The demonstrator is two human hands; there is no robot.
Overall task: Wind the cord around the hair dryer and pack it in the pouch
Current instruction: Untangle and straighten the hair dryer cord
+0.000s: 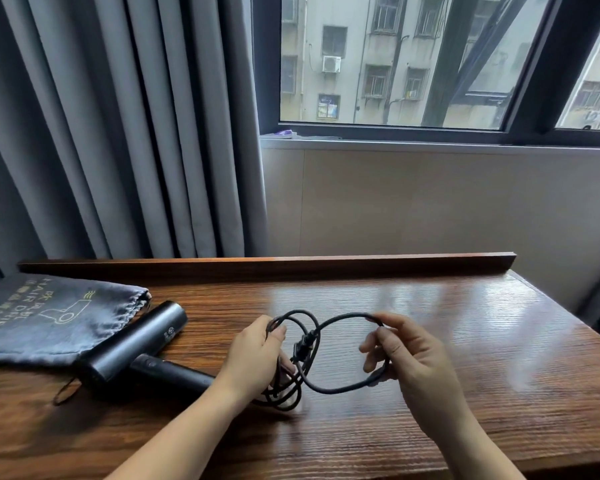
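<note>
Wooden desk (430, 323) first, then the grey pouch (49, 317) at the far left, hair dryer (136, 344) lying just beside it. Left hand (253, 355) is closed round a bundle of cord (329, 391) loops, right hand (413, 355) pinches one open loop. I'd keep loops even and snug, plug (302, 348) tucked in last, so nothing springs loose.

pouch (49, 320) cut off left, plug (303, 344) blurred
</note>
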